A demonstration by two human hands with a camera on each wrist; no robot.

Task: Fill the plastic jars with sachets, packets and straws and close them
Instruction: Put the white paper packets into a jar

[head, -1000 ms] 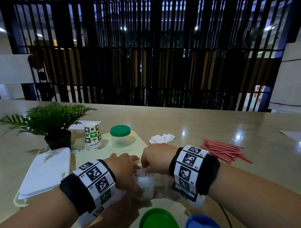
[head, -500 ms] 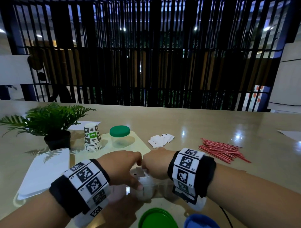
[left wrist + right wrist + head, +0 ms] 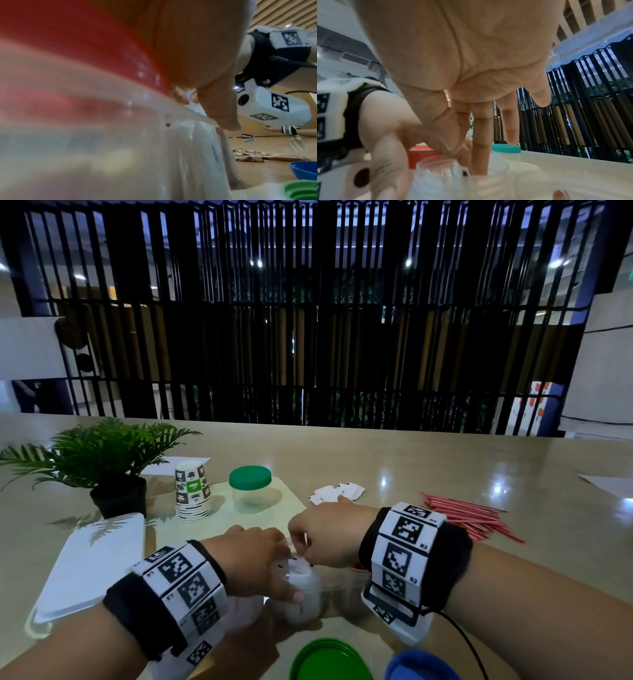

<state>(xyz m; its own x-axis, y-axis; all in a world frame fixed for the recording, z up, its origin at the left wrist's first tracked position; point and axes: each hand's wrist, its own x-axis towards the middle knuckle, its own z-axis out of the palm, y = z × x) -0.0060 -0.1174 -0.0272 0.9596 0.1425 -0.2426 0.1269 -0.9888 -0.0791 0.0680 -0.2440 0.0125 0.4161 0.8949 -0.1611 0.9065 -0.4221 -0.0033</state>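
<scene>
Left hand (image 3: 251, 559) and right hand (image 3: 325, 537) over open jar (image 3: 303, 594) of white sachets (image 3: 296, 568).

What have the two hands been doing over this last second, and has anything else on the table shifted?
The right hand has lifted slightly and now pokes its fingers down among the white sachets in the open clear jar. The left hand keeps gripping that jar's side. The green-lidded jar, paper cups, red straws and loose sachets stayed put.
</scene>
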